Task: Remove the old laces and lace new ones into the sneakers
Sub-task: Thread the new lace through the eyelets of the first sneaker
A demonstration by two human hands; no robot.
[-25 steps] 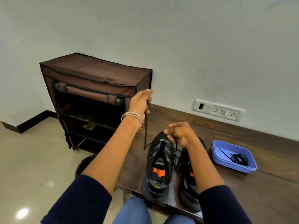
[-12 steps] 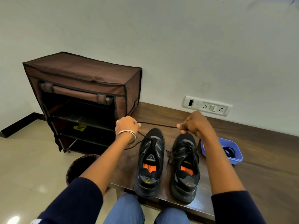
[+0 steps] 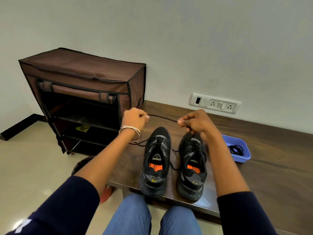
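Pinching one black lace (image 3: 162, 117) taut, both hands (image 3: 133, 119) (image 3: 194, 122).

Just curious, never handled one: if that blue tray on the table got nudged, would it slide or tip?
The blue tray looks like thin plastic holding only a coiled black lace, so it is probably light. It sits low and flat on the smooth wooden table, so it would likely slide rather than tip.

Wall: plain pale grey (image 3: 169, 39) | socket strip: white, wall-mounted (image 3: 216, 103) | floor: glossy beige tile (image 3: 30, 167) | rack: brown fabric-covered shoe shelving, front rolled up (image 3: 81, 92) | table: dark wood-grain top (image 3: 271, 167)
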